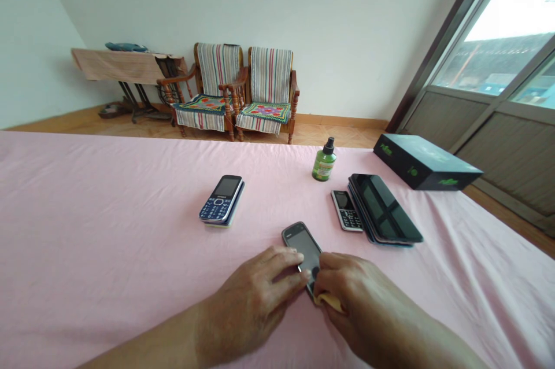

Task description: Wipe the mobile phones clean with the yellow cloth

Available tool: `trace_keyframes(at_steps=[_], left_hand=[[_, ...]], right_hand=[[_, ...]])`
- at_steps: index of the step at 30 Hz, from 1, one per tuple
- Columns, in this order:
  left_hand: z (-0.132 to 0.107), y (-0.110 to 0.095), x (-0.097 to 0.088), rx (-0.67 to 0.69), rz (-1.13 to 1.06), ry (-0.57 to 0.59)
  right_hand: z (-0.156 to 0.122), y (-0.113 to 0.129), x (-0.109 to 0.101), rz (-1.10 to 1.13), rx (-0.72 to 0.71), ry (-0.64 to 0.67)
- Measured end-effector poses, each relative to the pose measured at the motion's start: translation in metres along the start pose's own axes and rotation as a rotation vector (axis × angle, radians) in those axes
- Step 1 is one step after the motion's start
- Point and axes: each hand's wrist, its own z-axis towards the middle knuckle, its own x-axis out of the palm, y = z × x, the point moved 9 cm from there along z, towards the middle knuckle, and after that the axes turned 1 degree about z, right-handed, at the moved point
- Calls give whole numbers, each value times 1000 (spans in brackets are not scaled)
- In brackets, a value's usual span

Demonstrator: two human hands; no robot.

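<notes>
- Phone (300, 243): dark touchscreen, lies flat on the pink-covered worktop (108, 230), near edge of centre, angled with its top end toward upper left. Lower half is hidden under the fingers.
- Left hand (255, 299): fingers curled onto the phone's near left edge, grip closed on it and pinning it to the worktop.
- Right hand (359, 294): grip pinched on a yellow cloth (330, 301), pressed against the phone's lower right end. Only a small fold of cloth shows beneath the fingers.
- Blue keypad phones (221, 200): stacked, left of centre, well apart from both hands.
- Small keypad phone (347, 210): just beside a stack of dark slabs (384, 207) to the right; cannot tell whether they touch.
- Green spray bottle (324, 161): upright, behind the small keypad phone.
- Black box (427, 162): far right corner, near the window (498, 51).
- Two wooden chairs (243, 94) with striped covers stand against the far wall.
</notes>
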Motion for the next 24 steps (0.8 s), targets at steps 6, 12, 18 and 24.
trace_keyframes(at_steps=[6,12,18,24], left_hand=[[1,-2,-3,0,-1,-2],[-2,4,0,-5,-2,0],[-4,6,-1,-5,13,-27],[-3,4,-2,13,49,-25]], right_hand=[[2,2,-4,121,19,18],[-2,-15,-31,249,66,-68],[-4,-28,-36,98,110,-69],[-1,-26,-26,79,156,2]])
